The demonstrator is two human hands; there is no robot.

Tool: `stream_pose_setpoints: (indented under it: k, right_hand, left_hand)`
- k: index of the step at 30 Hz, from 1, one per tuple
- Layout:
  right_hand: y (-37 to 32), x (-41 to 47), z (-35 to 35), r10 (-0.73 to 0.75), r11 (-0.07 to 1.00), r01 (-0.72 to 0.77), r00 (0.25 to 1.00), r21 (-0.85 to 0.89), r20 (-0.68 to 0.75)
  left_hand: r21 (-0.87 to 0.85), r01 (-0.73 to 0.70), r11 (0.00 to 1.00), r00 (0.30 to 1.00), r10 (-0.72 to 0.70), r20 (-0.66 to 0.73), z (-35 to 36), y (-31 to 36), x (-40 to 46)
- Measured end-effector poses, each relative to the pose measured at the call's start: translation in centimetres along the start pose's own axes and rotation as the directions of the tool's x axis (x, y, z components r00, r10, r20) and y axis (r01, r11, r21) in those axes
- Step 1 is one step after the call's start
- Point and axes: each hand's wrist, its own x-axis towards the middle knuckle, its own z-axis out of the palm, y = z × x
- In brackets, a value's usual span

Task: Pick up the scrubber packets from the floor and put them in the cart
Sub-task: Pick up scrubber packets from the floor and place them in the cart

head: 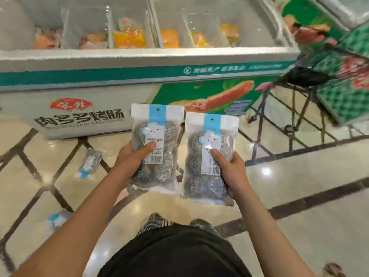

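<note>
The left hand [132, 156] grips the left scrubber packet [156, 148] along its left edge, with the thumb pressed flat across the white label on the front. The right hand [231, 170] grips the right scrubber packet [209, 158] along its right edge, thumb likewise on the front label. Both packets are held upright and side by side in front of the body, well above the floor [299, 186], with their adjacent edges close together; whether those edges touch cannot be determined. Each packet is a clear pouch with a white header, a blue centre strip and round metal scourers visible inside. A third scrubber packet [89, 163] lies flat on the floor to the left of the left forearm, and a fourth scrubber packet [58, 217], blurred, lies on the floor nearer the person at lower left. The cart [339, 80], with a green mesh basket on a dark frame, stands at upper right, apart from both hands. A chest freezer [139, 76] with a glass top and packaged goods inside spans the upper area, directly ahead of the person.
</note>
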Motion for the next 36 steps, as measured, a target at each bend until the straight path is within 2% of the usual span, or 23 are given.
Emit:
stream_pose_setpoints:
  k: [7, 16, 19, 25, 30, 36]
  right_hand:
    - [3.2, -4.6, -16.1, 0.045, 0.989, -0.003, 0.956, 0.146, -0.289]
    - [8.8, -12.7, -35.1, 0.17, 0.939, 0.042, 0.807, 0.342, -0.566]
    - [11.1, -15.6, -40.6, 0.214, 0.925, 0.067, 0.722, 0.375, -0.658]
    - [14.8, -20.7, -47.2, 0.306, 0.855, 0.183, 0.577, 0.485, -0.757]
    - [18.4, -24.5, -51.0, 0.426, 0.761, 0.301, 0.436, 0.575, -0.793]
    - [21.9, -28.0, -56.8, 0.536, 0.705, 0.395, 0.249, 0.59, -0.807]
  left_hand:
    - [0.179, -0.022, 0.984, 0.949, -0.036, 0.313, 15.5, -0.9, -1.3]
    - [0.336, -0.086, 0.938, 0.814, -0.128, 0.567, 36.4, -6.7, -9.6]
    - [0.391, -0.134, 0.911, 0.731, -0.175, 0.659, 42.5, -8.6, -12.8]
    - [0.453, -0.268, 0.851, 0.579, -0.234, 0.781, 52.4, -11.2, -18.1]
    - [0.531, -0.329, 0.781, 0.457, -0.36, 0.813, 60.7, -14.0, -22.1]
    - [0.556, -0.449, 0.7, 0.245, -0.502, 0.83, 71.3, -17.7, -27.9]
